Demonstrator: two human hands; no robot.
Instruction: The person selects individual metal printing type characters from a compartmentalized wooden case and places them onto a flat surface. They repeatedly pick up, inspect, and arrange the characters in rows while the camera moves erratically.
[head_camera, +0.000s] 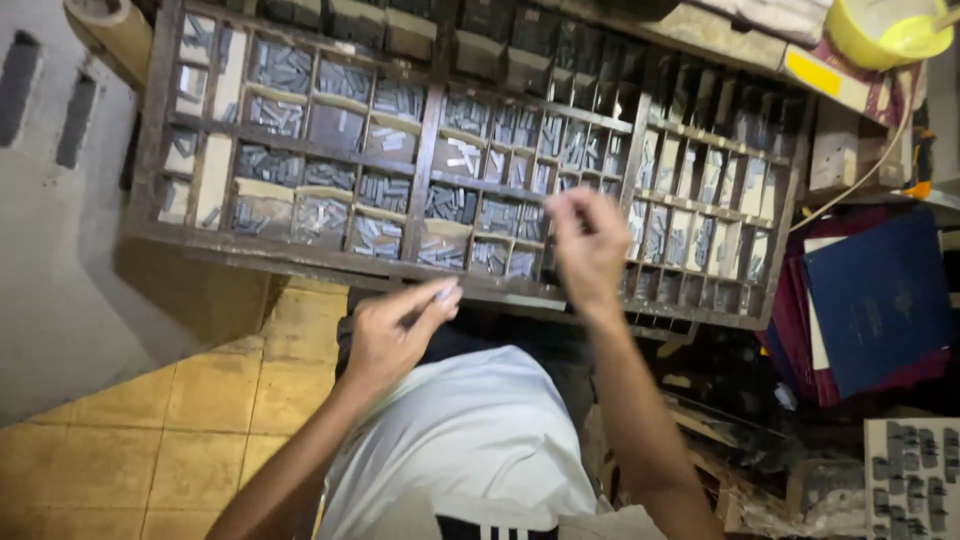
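Seen from above, a person stands at a wooden type case (300, 255) divided into many small compartments of grey metal type (385, 190). The left hand (392, 335), at seven o'clock from the case's centre, pinches a small metal holder (440, 295) with a few pieces in it, grip closed around it. The right hand (588, 245), blurred, hovers over the compartments at five o'clock; whether its fingers hold a piece cannot be told. Judging by the short row, setting has barely begun. A yellow bowl (885, 35) sits at two o'clock.
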